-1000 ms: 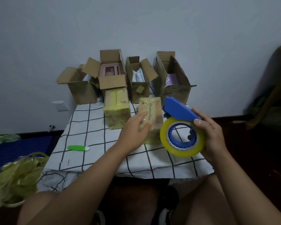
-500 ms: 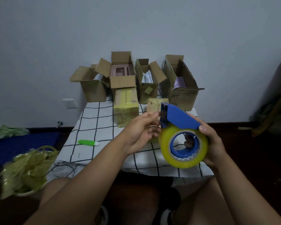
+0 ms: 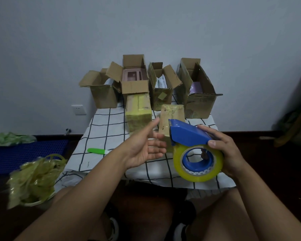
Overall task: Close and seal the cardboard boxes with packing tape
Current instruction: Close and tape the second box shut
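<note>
My right hand (image 3: 228, 152) grips a blue tape dispenser (image 3: 188, 134) carrying a roll of yellowish packing tape (image 3: 197, 171), held above the table's front edge. My left hand (image 3: 142, 148) hovers just left of the dispenser, palm up and fingers relaxed, holding nothing. Behind them lie two taped-up boxes, one (image 3: 137, 110) on the left and one (image 3: 172, 110) partly hidden by the dispenser. Several cardboard boxes stand with flaps up along the table's back: one (image 3: 102, 94) at far left, one (image 3: 134, 84) holding a pink item, one (image 3: 162, 93) in the middle, one (image 3: 198, 100) at right.
A white cloth with a black grid (image 3: 108, 134) covers the small table. A green-handled knife (image 3: 97, 151) lies on its left side. A bin of yellowish tape scraps (image 3: 35, 181) stands on the floor at left, beside a blue mat (image 3: 24, 153). My knees are below the table's front edge.
My left hand left the taped box, came to the dispenser's front, then drew back and opened palm up. My right hand kept hold of the dispenser, raising it a little.
</note>
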